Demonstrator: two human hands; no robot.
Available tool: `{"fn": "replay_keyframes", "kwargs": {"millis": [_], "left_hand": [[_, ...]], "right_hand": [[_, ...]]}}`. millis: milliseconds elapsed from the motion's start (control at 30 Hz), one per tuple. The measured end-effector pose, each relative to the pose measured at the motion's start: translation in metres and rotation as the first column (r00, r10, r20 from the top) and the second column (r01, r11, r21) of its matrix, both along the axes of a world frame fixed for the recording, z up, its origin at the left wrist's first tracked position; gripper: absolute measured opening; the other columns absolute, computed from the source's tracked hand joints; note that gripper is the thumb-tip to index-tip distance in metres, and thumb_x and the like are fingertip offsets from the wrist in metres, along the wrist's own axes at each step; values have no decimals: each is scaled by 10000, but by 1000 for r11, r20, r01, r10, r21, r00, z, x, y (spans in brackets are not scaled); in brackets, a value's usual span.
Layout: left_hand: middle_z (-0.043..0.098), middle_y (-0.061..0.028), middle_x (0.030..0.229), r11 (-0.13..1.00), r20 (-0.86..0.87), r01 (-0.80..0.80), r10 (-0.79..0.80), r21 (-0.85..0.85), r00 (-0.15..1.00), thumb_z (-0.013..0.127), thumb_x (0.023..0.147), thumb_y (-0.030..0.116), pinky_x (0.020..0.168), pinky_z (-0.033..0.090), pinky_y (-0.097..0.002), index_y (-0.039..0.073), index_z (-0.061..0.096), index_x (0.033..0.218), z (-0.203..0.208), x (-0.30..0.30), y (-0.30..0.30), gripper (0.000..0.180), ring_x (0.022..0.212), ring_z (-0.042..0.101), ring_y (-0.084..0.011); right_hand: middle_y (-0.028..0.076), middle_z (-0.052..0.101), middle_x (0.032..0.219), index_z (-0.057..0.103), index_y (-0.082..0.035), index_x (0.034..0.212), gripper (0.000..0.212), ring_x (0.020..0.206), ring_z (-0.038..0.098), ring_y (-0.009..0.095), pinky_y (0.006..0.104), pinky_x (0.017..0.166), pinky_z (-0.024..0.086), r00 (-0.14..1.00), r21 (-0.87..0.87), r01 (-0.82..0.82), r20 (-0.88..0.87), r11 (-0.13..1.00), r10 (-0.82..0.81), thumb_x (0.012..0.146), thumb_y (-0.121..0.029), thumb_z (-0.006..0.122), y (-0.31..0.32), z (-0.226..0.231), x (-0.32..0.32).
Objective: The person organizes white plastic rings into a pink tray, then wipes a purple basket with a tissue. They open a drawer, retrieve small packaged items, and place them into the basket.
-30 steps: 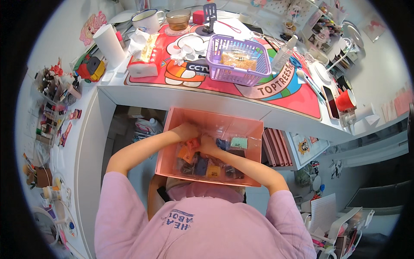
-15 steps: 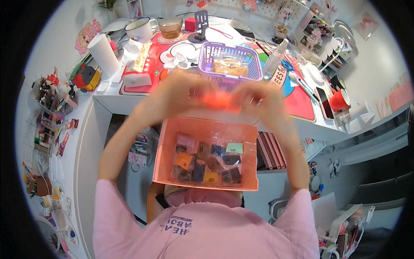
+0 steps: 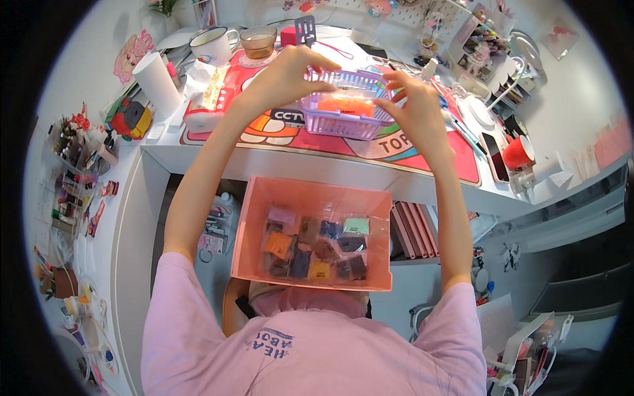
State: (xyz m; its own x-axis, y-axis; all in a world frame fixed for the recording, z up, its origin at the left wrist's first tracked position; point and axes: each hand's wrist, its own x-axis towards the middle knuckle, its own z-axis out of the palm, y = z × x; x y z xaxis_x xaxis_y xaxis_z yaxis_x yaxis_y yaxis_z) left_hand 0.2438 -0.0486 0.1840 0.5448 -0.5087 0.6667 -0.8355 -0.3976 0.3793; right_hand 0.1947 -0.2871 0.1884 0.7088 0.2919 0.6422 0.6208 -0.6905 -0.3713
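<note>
A purple basket stands on the desk in front of me. Inside it lies a clear bag of orange bits. At the basket's left rim my left hand is open, thumb and fingers apart, with nothing held. My right hand hovers at the right rim, also open, its fingers parted beside the orange bag. Nearer to me, over my lap, rests a salmon-pink bin. Several small bags lie in it, among them an orange bag, a mint-green bag and a yellow bag.
Tissues in a red pack, a paper roll, an enamel mug and a brown bowl stand on the left. On the right are a phone and a red cup. Pink folders stand under the desk.
The orange bag has gone from between my hands into the basket, and both hands have let go and parted. The basket now sits slightly nearer to me.
</note>
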Motion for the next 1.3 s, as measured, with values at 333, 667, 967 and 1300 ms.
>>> {"fn": "replay_keyframes", "kwargs": {"millis": [333,667,967,1300], "left_hand": [[655,-153,903,528,-582,379,292,760,759,731,675,159,701,512,-374,35,671,906,-136,-76,36,269,823,622,-330],[662,-163,956,379,-422,281,368,882,828,723,627,126,779,514,-418,39,676,940,-281,-88,25,328,930,634,-330],[654,-143,881,866,-553,149,164,477,817,697,712,43,695,508,-344,-10,653,925,-160,-98,31,224,787,633,-270],[690,-94,762,955,-187,-19,-38,-295,982,686,753,55,606,504,-243,-22,698,894,36,5,-15,160,659,639,-113]], "right_hand": [[214,636,855,628,3,911,212,786,611,377,452,694,477,698,-291,-403,-710,868,86,771,-156,635,82,-160,-57],[171,659,818,678,-41,805,209,782,640,370,438,642,502,839,-419,-375,-532,827,111,766,-233,603,124,-341,-70],[194,656,809,660,-7,914,175,740,639,324,399,655,504,830,-171,-382,-496,908,256,810,-106,561,60,-186,-64],[76,651,660,675,57,868,152,600,595,73,215,557,474,969,366,-132,-150,921,199,822,-86,647,9,35,17]]}}
